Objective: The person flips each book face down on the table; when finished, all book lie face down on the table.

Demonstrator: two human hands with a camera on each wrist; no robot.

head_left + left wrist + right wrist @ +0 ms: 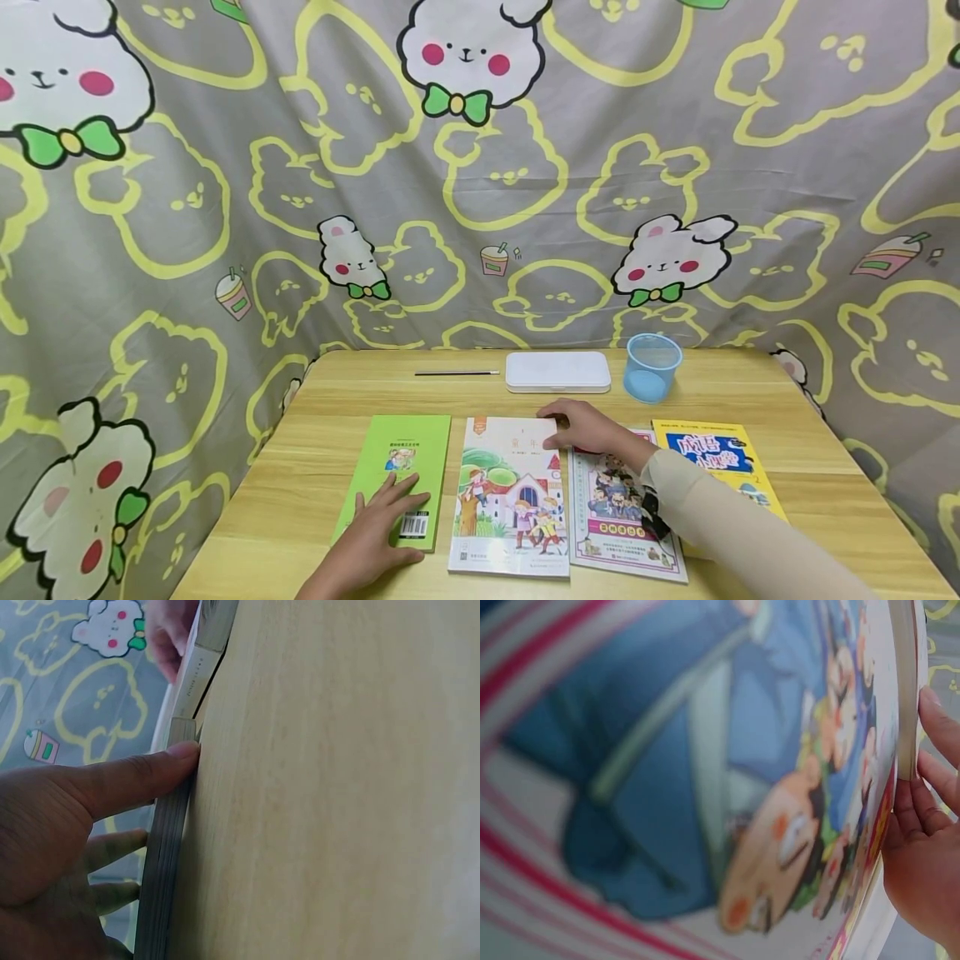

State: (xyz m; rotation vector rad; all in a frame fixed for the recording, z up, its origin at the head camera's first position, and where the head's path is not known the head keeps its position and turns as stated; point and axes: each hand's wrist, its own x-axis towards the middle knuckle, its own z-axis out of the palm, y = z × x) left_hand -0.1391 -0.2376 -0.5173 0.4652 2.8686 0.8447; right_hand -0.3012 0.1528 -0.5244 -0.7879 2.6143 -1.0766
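Note:
Four books lie side by side. My left hand (pixel 380 533) rests with spread fingers on the green book (pixel 427 433); in the left wrist view its thumb (pixel 176 757) lies against that book's page edge (pixel 166 855). At the upper right corner of the white illustrated book (pixel 502 492), my right hand (pixel 588 429) holds the corner with bent fingers. The right wrist view shows these fingers (pixel 937 769) at the book's edge (pixel 906 697). My right forearm crosses above the comic-style book (pixel 626 542) and partly hides the yellow book (pixel 738 442).
Behind the books, a thin dark pen-like stick (pixel 456 373), a white case (pixel 558 372) and a blue translucent cup (pixel 652 368) stand or lie on the wooden table (pixel 247 500). A patterned grey curtain (pixel 465 192) encloses the back and sides.

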